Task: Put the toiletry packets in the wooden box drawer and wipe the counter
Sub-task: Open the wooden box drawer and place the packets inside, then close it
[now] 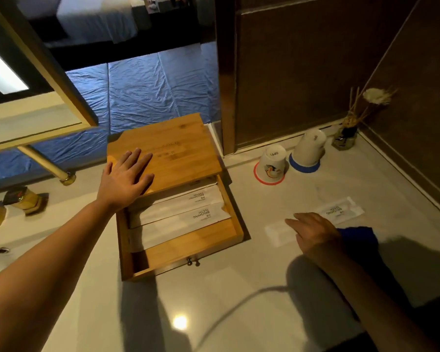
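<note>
The left hand (126, 177) lies flat, fingers spread, on the lid of the wooden box (168, 153). Its drawer (188, 240) stands pulled out with two white packets (186, 214) inside. The right hand (313, 233), grip loosely open, hovers over a packet on the worktop (277, 231); another packet (341, 212) lies toward the worktop's right edge. A blue cloth (358, 236) sits beneath the wrist.

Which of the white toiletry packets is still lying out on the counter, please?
The white "Brushing Teeth" packet beside the right hand, on the pale counter; the other two lie inside the open wooden drawer.
</note>
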The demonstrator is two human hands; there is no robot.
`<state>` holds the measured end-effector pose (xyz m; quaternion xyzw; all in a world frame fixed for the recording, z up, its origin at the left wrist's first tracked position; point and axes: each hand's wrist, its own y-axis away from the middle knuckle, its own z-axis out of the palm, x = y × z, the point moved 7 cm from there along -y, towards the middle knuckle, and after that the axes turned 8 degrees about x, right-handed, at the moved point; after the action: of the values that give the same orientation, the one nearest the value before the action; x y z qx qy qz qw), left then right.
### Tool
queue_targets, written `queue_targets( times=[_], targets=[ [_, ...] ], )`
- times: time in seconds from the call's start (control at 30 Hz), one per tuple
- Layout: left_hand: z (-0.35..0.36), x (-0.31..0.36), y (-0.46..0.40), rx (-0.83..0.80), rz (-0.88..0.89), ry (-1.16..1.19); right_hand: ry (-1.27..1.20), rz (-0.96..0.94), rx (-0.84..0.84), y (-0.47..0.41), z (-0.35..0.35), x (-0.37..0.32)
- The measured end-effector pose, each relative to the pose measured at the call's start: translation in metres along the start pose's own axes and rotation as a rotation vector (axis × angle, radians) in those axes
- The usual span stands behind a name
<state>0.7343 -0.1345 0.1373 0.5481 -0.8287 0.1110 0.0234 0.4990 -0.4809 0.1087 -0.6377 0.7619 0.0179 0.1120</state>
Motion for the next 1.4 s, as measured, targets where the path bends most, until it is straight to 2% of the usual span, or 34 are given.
queue_targets(
  times=[0.13,0.3,0.37,0.47,0.53,0.6,0.77,0.9,1.03,1.1,1.4],
  targets=[
    [0.001,-0.001,-0.002,0.005,0.011,-0.028,0.063,0.027,-0.092,-0.008,0.015,0.012],
    [0.002,-0.001,-0.001,0.004,0.004,-0.022,0.107,0.024,-0.069,-0.017,0.016,0.012],
    [0.002,-0.001,-0.001,0.008,-0.004,-0.019,0.101,0.047,0.001,-0.019,0.003,0.007],
    [0.001,0.000,-0.001,0.021,0.004,-0.006,-0.092,0.074,0.239,-0.025,-0.038,-0.014],
    [0.002,-0.002,-0.002,0.021,0.009,-0.006,-0.180,-0.028,0.412,-0.028,-0.071,-0.055],
    [0.004,-0.003,-0.003,0.016,0.003,-0.013,-0.190,-0.208,0.466,-0.028,-0.089,-0.110],
    [0.004,0.001,-0.003,0.033,0.000,-0.020,-0.255,-0.539,0.251,-0.021,-0.072,-0.214],
    [0.003,0.000,-0.002,0.033,-0.010,-0.009,-0.258,-0.595,0.129,-0.026,-0.044,-0.254],
    [0.002,-0.001,-0.002,0.034,-0.018,0.007,-0.083,-0.696,-0.087,-0.025,0.000,-0.284],
    [0.002,-0.002,-0.001,0.031,-0.018,0.016,-0.082,-0.685,-0.196,-0.025,0.016,-0.288],
    [0.002,-0.002,-0.002,0.037,-0.012,0.030,-0.112,-0.487,-0.329,-0.024,0.025,-0.271]
  ],
)
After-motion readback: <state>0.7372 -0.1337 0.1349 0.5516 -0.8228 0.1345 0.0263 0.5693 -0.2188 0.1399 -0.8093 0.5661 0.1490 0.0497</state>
